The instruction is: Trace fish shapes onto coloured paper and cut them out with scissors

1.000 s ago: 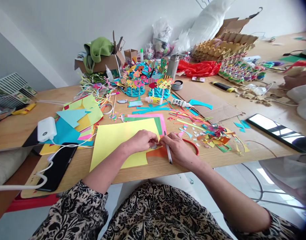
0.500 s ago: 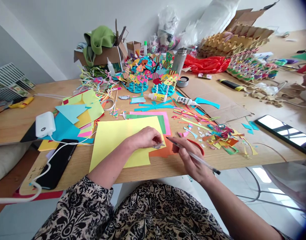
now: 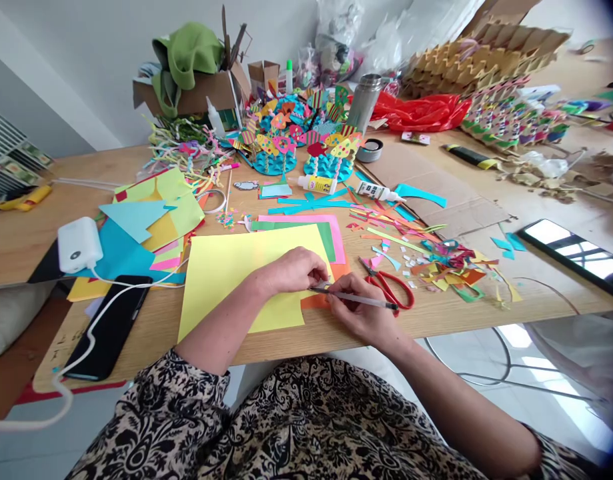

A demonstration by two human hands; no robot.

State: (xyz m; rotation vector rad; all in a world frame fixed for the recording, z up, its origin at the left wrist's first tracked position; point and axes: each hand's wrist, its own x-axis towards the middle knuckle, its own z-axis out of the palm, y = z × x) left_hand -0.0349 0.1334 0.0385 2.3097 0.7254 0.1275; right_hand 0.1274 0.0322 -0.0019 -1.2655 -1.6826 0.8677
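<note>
Pen (image 3: 359,299) is gripped in the fingers of the right hand (image 3: 369,313), just right of the centre of the frame. The thumb and forefinger close around the forward part of the barrel; the dark tip points left and the rear end projects to the right, past the fingers. The pen tip is positioned just beside the fingertips of the left hand (image 3: 291,272).

The fingers of the left hand are curled at the right part of the yellow sheet (image 3: 226,273), beside a small grey cutout (image 3: 322,285). The cutout lies between the two sets of fingers and is partly hidden; whether the left fingers pinch it or press it down, I cannot tell.

The yellow sheet is flat on the worktop (image 3: 436,319), partly overlapping green paper (image 3: 325,235), pink paper (image 3: 339,243) and orange paper (image 3: 313,303). Red-handled scissors (image 3: 390,288) rest just right of the right hand's fingers, blades toward the upper left. Paper scraps (image 3: 443,273) are spread farther right. Two glue bottles (image 3: 320,185) lie above the sheet, near the upper centre.
</note>
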